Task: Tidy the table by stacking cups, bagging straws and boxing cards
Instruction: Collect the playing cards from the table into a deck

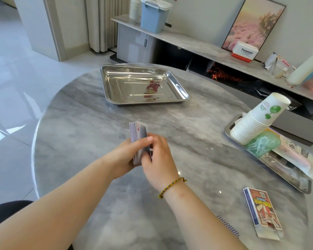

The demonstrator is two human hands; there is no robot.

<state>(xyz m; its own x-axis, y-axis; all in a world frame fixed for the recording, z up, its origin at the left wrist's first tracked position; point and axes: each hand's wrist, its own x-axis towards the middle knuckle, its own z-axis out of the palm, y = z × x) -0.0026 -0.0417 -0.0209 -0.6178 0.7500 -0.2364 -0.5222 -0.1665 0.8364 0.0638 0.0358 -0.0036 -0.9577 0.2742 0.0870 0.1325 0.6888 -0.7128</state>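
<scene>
Both forearms converge: left hand point(124, 152) and right hand point(157, 156) clasp the card deck point(138, 141) by its edges; light, slippery, likely to splay; card box point(262, 213) waits.

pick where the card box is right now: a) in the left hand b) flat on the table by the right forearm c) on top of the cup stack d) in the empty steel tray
b: the card box lies flat on the table just right of the right forearm, flap open, while both hands hold the deck of cards farther in.
</scene>
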